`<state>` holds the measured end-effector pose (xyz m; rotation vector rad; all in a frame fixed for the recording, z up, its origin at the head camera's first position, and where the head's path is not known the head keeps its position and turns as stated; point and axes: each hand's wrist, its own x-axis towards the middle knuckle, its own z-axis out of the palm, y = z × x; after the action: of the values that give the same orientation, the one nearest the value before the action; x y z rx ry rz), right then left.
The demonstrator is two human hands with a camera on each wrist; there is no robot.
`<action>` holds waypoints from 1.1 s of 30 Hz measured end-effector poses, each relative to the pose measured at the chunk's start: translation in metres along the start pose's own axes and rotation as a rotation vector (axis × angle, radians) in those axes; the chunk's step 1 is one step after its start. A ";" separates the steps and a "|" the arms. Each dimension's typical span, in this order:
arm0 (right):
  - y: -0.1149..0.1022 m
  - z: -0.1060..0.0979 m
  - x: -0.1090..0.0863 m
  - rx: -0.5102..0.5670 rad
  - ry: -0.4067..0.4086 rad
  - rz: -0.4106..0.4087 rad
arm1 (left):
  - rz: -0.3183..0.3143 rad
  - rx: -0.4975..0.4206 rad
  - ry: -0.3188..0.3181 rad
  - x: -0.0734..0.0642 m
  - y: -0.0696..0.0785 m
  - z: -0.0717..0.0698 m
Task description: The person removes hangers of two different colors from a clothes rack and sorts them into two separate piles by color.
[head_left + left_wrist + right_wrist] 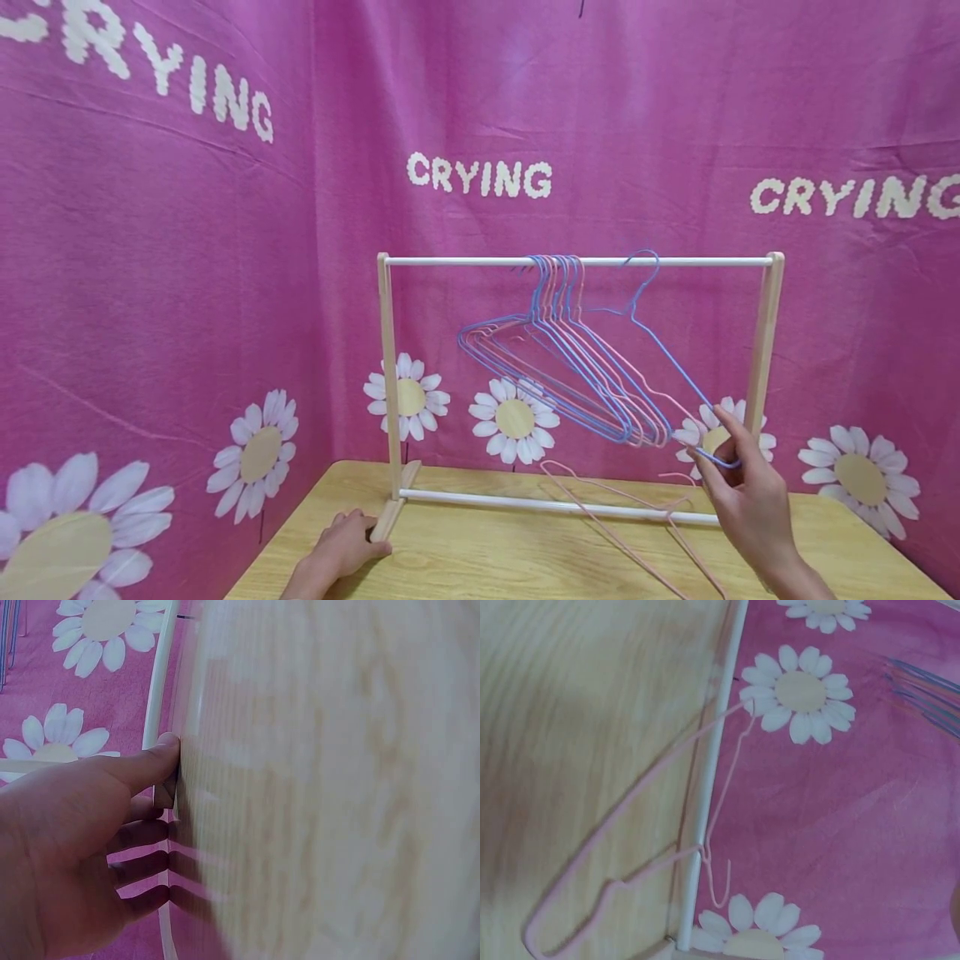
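Observation:
In the head view, my right hand (750, 492) pinches the lower right corner of a blue wire hanger (673, 358). The hook of that hanger lies over the top rail (465, 262) of a small wood-and-white garment rack, apart from the others. Several blue and pink hangers (555, 287) hang bunched near the rail's middle. My left hand (341, 550) holds the rack's left wooden foot (387, 521); in the left wrist view, the thumb lies over the foot (166, 793) with the fingers beneath. Little of the right hand shows in the right wrist view.
A pink hanger (615, 814) leans across the rack's white lower bar (714, 765), with its wide end on the wooden table (465, 550). The rack's right post (767, 333) stands behind my right hand. A purple cloth with daisies (660, 108) hangs behind and at the left.

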<state>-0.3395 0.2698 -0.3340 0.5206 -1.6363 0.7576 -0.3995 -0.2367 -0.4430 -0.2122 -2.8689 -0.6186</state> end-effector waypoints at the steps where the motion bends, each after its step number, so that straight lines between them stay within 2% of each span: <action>1: -0.002 0.001 -0.002 0.003 -0.005 0.025 | -0.001 0.001 -0.003 0.000 0.000 0.000; 8: -0.009 0.006 -0.017 0.036 0.005 0.118 | -0.009 -0.011 -0.022 0.003 -0.004 0.003; 16: -0.015 0.012 -0.032 0.027 -0.001 0.324 | -0.010 -0.026 -0.022 0.003 -0.005 0.003; 21: -0.018 0.017 -0.039 0.027 -0.009 0.378 | -0.011 -0.024 -0.021 0.002 -0.004 0.002; 33: -0.023 0.028 -0.047 0.114 -0.019 0.582 | -0.007 -0.030 -0.021 0.003 -0.006 0.003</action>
<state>-0.3334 0.2308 -0.3776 0.1199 -1.7880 1.2802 -0.4041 -0.2404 -0.4474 -0.2140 -2.8834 -0.6647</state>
